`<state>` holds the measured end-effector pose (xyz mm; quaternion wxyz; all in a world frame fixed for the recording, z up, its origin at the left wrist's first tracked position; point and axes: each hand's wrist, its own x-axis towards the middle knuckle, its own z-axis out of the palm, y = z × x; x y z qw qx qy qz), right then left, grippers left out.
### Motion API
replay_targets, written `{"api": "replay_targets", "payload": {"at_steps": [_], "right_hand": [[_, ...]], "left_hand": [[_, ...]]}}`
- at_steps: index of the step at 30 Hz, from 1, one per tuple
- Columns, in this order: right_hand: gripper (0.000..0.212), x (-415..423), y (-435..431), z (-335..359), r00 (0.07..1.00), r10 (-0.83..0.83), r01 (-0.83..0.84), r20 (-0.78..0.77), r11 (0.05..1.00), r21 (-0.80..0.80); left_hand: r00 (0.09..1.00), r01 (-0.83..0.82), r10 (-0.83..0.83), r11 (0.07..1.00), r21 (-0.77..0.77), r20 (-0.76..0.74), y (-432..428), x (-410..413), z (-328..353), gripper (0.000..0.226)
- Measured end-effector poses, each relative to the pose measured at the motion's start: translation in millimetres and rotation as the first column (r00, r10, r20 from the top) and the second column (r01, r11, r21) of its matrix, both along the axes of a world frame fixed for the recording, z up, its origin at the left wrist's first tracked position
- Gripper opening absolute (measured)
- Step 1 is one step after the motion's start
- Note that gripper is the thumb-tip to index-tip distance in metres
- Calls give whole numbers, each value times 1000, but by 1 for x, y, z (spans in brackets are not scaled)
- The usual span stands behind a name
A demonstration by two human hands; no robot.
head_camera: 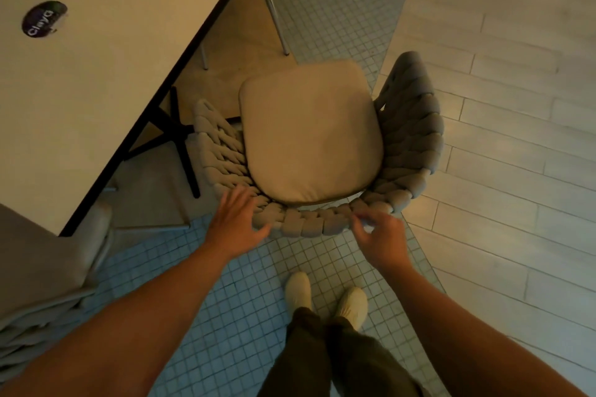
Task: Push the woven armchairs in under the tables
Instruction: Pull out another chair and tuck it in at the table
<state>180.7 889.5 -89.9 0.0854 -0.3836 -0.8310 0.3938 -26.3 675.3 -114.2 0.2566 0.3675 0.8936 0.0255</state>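
left hand (237, 223), right hand (382, 237), at armchair backrest (311, 223)

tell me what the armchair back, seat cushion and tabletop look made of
Armchair back: thick padded cord or rope, grey and matte, interlaced in chunky bands. Seat cushion: beige fabric, soft-looking, smooth with rounded corners. Tabletop: pale matte slab with a thin dark edge, perhaps laminate or stone.

dim warm light, soft blur throughout, wide-angle bending at edges
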Motion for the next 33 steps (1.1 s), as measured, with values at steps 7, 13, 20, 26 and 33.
{"api": "replay_targets", "payload": {"at_steps": [7, 13, 20, 26, 33], "right_hand": [[44, -11, -11, -5, 712, -559, 702, 425, 554, -448], [56, -37, 8, -17, 659, -617, 602, 429, 92, -793], [51, -44, 25, -39, 621, -621, 614, 479, 5, -789], [51, -45, 37, -36, 634, -598, 634, 491, 39, -772], [40, -46, 70, -34, 690, -540, 633, 483, 126, -764]], "left_hand": [[951, 307, -286, 903, -301, 113, 26, -13, 25, 88], [943, 332, -302, 842, -425, 140, 39, -19, 11, 103], [953, 299, -287, 825, -480, 100, 44, -11, 11, 102], [956, 283, -287, 840, -463, 64, 45, -6, 4, 106], [985, 174, -150, 881, -439, 90, 57, 23, 0, 106]]}}
